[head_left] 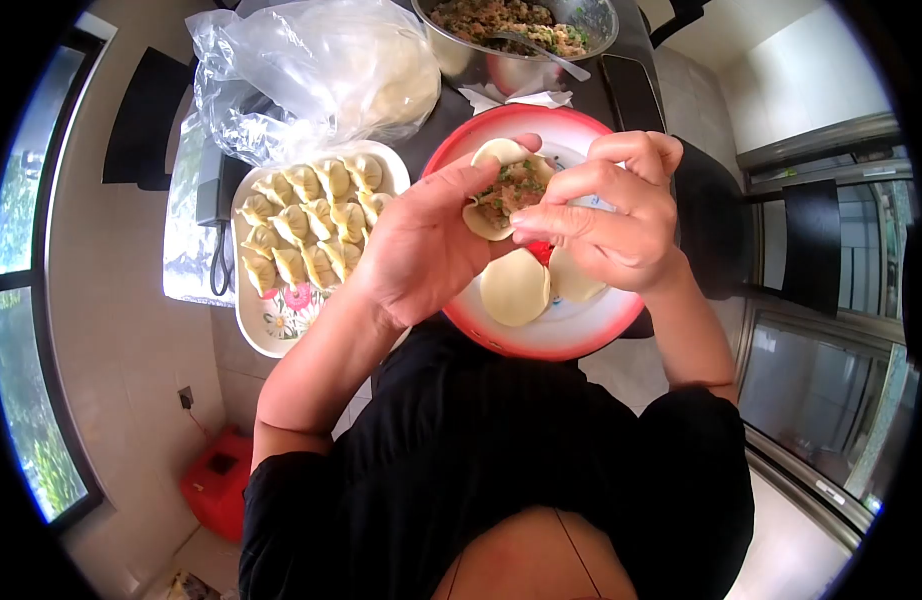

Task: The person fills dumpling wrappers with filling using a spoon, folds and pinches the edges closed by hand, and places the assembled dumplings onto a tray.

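Observation:
My left hand (421, 240) cradles a round dumpling wrapper (484, 222) with its thumb over the near edge. A mound of meat filling with green bits (516, 190) lies on it, and the wrapper is still spread open. Thumb and fingertips of my right hand (621, 210) are pinched together at the wrapper's right edge. Below both hands is a white plate with a red rim (551, 350). On the plate lie two flat wrappers, one pale round wrapper (515, 288) in full view and another wrapper (578, 280) partly under my right hand.
To the left, a flowered white tray (253, 335) holds rows of folded dumplings (318, 218). Behind it sits a clear plastic bag (321, 75). A metal bowl (451, 50) of filling with a spoon (556, 58) stands at the back. A dark phone-like object (631, 95) lies beside it.

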`<state>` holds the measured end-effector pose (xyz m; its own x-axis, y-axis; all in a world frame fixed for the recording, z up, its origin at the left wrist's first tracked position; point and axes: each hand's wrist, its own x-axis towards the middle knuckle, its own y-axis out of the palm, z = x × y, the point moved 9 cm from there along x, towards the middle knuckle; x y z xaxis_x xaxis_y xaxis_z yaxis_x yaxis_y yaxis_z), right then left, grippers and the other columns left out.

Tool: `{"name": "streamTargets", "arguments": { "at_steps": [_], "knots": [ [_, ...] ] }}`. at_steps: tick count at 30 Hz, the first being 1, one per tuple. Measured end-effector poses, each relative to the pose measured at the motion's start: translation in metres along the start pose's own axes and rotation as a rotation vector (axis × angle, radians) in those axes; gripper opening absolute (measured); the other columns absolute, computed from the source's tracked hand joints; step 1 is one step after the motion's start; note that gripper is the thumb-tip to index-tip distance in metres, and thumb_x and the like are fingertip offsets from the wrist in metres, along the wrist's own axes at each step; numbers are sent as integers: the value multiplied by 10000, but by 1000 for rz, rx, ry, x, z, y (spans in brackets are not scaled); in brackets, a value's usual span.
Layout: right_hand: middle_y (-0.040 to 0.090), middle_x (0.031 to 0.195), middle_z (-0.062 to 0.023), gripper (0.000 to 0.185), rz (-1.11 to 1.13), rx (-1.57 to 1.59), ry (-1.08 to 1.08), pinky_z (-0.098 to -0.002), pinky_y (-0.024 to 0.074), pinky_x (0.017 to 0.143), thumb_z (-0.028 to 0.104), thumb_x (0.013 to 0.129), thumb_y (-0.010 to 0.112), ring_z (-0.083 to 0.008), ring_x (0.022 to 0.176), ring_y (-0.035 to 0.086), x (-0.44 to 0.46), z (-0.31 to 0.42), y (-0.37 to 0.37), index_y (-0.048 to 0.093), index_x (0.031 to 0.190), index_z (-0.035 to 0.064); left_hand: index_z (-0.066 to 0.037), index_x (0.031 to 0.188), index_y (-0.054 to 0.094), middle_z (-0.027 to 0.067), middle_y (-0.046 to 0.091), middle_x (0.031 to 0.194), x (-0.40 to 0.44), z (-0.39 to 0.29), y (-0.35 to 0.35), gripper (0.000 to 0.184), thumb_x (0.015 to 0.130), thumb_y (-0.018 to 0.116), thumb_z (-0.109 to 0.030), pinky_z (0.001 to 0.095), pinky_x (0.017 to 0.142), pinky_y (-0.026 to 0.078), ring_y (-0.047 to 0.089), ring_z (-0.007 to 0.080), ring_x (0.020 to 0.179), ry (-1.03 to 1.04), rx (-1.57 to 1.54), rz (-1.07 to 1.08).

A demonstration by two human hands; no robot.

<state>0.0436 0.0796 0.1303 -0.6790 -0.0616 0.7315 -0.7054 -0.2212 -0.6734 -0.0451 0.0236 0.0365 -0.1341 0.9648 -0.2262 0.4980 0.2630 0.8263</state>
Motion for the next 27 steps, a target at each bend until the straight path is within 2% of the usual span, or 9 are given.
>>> {"name": "streamTargets", "arguments": {
  "at_steps": [3,6,9,12,15,18,21,24,27],
  "knots": [
    [651,817,124,158,-43,28,62,-303,288,764,271,669,798,-106,786,532,0,-4,1,739,810,233,-4,1356,482,106,588,1210,-3,4,3,405,1022,470,-234,396,1000,489,588,204,1125,10,21,-32],
    [661,814,110,126,-77,44,101,-283,295,737,262,695,783,-107,730,536,-2,-6,1,710,787,215,2,1356,486,96,599,1207,-5,10,4,395,1017,491,-201,402,1021,490,602,197,1105,-20,-23,6],
    [664,790,92,133,-68,30,80,-273,299,711,268,704,780,-106,685,544,-4,0,-2,702,793,207,21,1324,528,109,597,1252,-10,12,2,385,1006,499,-195,409,992,522,620,180,1079,-7,40,-39],
    [659,751,82,143,-80,57,100,-270,303,692,277,709,785,-103,643,543,-5,2,-6,693,777,192,30,1299,550,119,619,1231,-14,15,-1,362,1001,513,-171,403,974,532,634,183,1076,14,125,-70],
    [633,724,38,212,-47,132,188,-290,336,686,339,726,765,-130,621,537,-8,-2,-2,694,748,141,37,1305,542,129,630,1221,-17,16,-1,364,1002,508,-163,416,991,519,636,202,1090,29,193,-50],
    [633,695,79,180,-72,185,189,-277,310,680,283,708,799,-100,565,513,-7,-2,-1,666,744,166,43,1314,533,141,627,1228,-20,18,0,371,1010,491,-166,429,1019,494,626,218,1113,40,262,22],
    [616,678,76,176,-26,221,241,-282,309,683,268,707,801,-102,582,522,-9,-3,3,699,793,153,48,1312,529,152,622,1232,-23,15,3,368,1018,465,-164,448,1039,470,617,226,1129,53,340,28],
    [605,684,66,212,11,211,351,-286,310,690,255,707,803,-114,611,530,-8,-5,5,731,864,132,45,1395,427,170,593,1267,-24,12,7,433,1027,442,-182,451,1042,461,595,228,1164,66,422,47],
    [610,711,51,240,87,195,366,-292,311,694,233,699,806,-128,648,538,-10,-7,10,748,906,127,21,1477,285,188,553,1311,-24,10,6,512,1019,421,-164,439,1037,461,573,234,1195,110,406,-10]
  ]
}}
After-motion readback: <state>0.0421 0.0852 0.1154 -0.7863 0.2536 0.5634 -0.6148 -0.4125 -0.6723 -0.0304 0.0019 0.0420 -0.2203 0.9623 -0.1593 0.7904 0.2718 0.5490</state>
